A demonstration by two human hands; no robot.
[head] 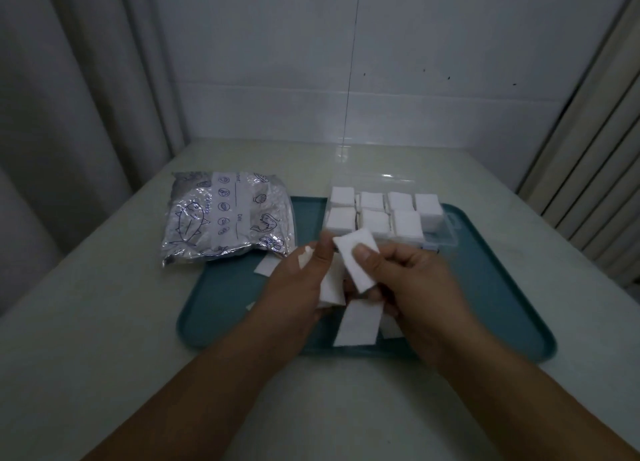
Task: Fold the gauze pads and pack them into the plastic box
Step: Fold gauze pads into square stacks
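My right hand (412, 280) pinches a white folded gauze pad (353, 253) under its thumb, above the teal tray (502, 305). My left hand (301, 280) holds another white gauze pad (330, 286) against its fingers, touching the first pad's edge. A flat unfolded gauze pad (358, 324) lies on the tray just below both hands. Behind the hands, the clear plastic box (446, 234) stands open on the tray's far side, with several folded gauze squares (372, 218) filling its compartments.
A silver foil bag (225, 218) with blue drawings lies at the tray's far left corner, partly on the pale table (104, 322). More gauze pieces (266, 265) poke out beside my left hand. A wall and curtains stand behind the table.
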